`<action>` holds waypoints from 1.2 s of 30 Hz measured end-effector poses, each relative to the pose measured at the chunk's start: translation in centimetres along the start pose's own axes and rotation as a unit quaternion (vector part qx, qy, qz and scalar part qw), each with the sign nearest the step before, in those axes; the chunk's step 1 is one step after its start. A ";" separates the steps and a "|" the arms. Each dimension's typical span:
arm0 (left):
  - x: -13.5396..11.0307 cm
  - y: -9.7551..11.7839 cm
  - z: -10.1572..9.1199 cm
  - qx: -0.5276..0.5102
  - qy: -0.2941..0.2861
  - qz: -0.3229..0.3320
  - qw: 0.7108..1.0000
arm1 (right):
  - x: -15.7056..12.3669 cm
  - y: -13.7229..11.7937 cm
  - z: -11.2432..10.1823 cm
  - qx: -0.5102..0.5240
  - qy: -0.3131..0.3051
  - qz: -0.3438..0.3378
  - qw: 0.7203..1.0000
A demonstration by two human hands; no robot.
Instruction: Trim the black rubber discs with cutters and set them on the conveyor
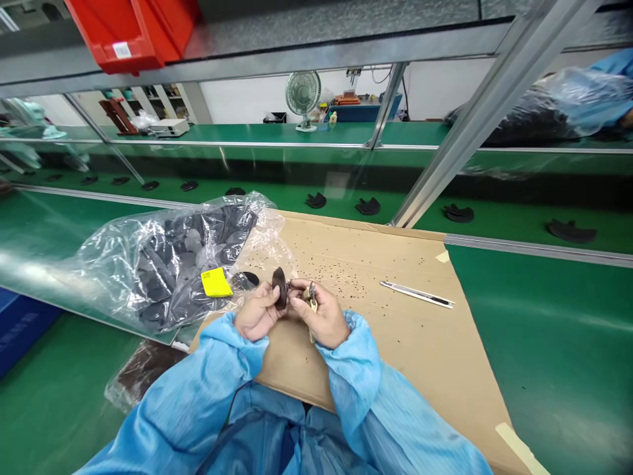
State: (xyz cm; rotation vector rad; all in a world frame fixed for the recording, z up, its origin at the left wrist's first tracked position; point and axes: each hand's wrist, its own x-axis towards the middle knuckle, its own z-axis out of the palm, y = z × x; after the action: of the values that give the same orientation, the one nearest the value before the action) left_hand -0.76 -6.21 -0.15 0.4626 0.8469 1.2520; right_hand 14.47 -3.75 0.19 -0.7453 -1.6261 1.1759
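My left hand [257, 313] pinches a small dark round plastic part [279, 287] and holds it upright over the cardboard sheet [395, 330]. My right hand [321, 318] is closed around a small metal tool [311, 298], its tip touching the part's edge. Both hands meet near the sheet's left side, and blue sleeves cover both arms. Tiny dark shavings [346, 267] lie scattered on the cardboard beyond the hands.
A clear plastic bag [168, 264] of dark parts with a yellow label [215, 282] lies left of the hands. A utility knife [418, 294] rests on the cardboard to the right. Several dark parts [368, 207] sit on the green conveyor behind. A red bin [128, 33] hangs overhead.
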 end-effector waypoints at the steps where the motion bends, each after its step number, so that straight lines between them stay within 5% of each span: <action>1: 0.0 0.1 -0.2 -0.017 -0.005 -0.028 0.999 | 0.0 -0.1 0.0 -0.022 0.000 -0.019 1.000; 6: 0.0 -0.2 -0.9 -0.056 -0.012 -0.096 0.994 | -0.2 -0.7 0.2 -0.104 0.005 -0.093 0.990; 19: -0.5 0.8 -0.2 0.036 -0.017 -0.102 0.994 | -0.3 0.0 -0.2 -0.193 -0.054 -0.137 0.970; 23: 0.4 3.0 0.8 0.112 -0.001 -0.064 0.992 | -0.2 0.6 0.4 -0.139 0.038 -0.085 0.986; 26: 3.5 6.2 1.3 0.210 0.045 0.069 0.974 | 0.0 1.9 0.6 -0.106 0.167 -0.030 0.980; 28: 7.0 9.1 1.3 0.309 0.117 0.198 0.923 | 0.2 2.9 0.4 -0.092 0.229 0.002 0.969; 30: 10.9 12.1 1.2 0.451 0.186 0.302 0.819 | 0.4 3.7 0.2 -0.087 0.256 0.015 0.963; 33: 16.5 15.8 1.4 0.636 0.213 0.353 0.653 | 0.8 3.9 0.3 -0.093 0.238 -0.001 0.967; 36: 20.9 17.2 2.0 0.732 0.204 0.332 0.559 | 1.0 3.5 0.6 -0.114 0.186 -0.028 0.976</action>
State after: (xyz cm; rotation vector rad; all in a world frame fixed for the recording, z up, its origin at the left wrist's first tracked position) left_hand -8.54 18.72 7.24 2.0513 2.2299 0.9939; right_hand 13.37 -1.84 -2.78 -0.9948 -1.4660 0.7606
